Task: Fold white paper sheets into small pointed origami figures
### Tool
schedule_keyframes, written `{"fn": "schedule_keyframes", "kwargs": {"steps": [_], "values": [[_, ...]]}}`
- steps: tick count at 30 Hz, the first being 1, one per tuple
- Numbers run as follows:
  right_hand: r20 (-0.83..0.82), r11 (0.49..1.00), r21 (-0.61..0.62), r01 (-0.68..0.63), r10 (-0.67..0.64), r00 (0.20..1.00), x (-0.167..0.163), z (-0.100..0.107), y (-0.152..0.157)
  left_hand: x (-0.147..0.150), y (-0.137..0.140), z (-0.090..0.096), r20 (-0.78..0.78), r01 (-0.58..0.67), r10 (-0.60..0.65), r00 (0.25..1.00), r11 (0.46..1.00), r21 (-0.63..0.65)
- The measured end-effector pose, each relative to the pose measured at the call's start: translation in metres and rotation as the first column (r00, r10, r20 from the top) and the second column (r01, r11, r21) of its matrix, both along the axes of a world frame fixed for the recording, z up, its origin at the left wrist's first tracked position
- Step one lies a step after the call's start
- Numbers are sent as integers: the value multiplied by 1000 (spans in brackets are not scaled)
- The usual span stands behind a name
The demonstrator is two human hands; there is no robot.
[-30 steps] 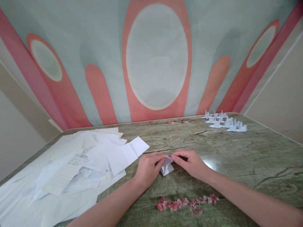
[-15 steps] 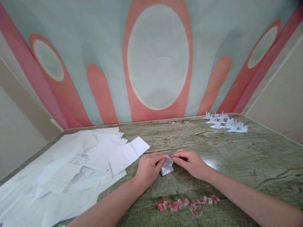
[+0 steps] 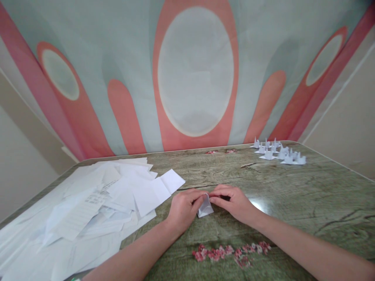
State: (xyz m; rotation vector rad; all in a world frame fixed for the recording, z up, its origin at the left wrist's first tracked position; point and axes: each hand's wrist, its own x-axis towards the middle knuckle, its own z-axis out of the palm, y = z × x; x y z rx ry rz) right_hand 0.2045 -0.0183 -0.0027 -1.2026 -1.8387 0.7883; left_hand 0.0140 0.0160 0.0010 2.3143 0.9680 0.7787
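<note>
Between my two hands, above the middle of the table, is a small folded piece of white paper (image 3: 206, 208). My left hand (image 3: 186, 205) pinches its upper left side between thumb and fingers. The thumb and fingertips of my right hand (image 3: 230, 199) close on the paper's upper right edge. The top of the paper is partly hidden by the fingertips, and its lower part spreads into a pointed flap just over the wood.
A heap of loose white paper sheets (image 3: 88, 218) covers the table's left side. Several folded white paper figures (image 3: 278, 152) stand at the far right corner. The wood-patterned table (image 3: 293, 195) carries a pink flower print (image 3: 216, 253). A patterned wall covering (image 3: 196, 70) rises behind.
The paper's curled right flap has been drawn up and flattened. My right hand has shifted slightly left, closer to my left hand, which has barely moved.
</note>
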Motion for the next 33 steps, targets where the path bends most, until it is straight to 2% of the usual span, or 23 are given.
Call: {"fn": "schedule_keyframes", "kwargs": {"steps": [12, 22, 28, 33], "values": [[128, 983, 152, 107, -127, 984, -10, 2, -4, 0, -1, -1, 10, 18, -18, 1000, 999, 30], [152, 961, 205, 185, -218, 964, -17, 4, -4, 2, -6, 3, -60, 35, -31, 998, 997, 69], [136, 970, 185, 160, -187, 973, -12, 2, -4, 1, -10, 9, -80, 36, -30, 996, 996, 84], [107, 984, 147, 102, -118, 987, -7, 3, -4, 2, -8, 11, -35, 30, -29, 999, 999, 26]]}}
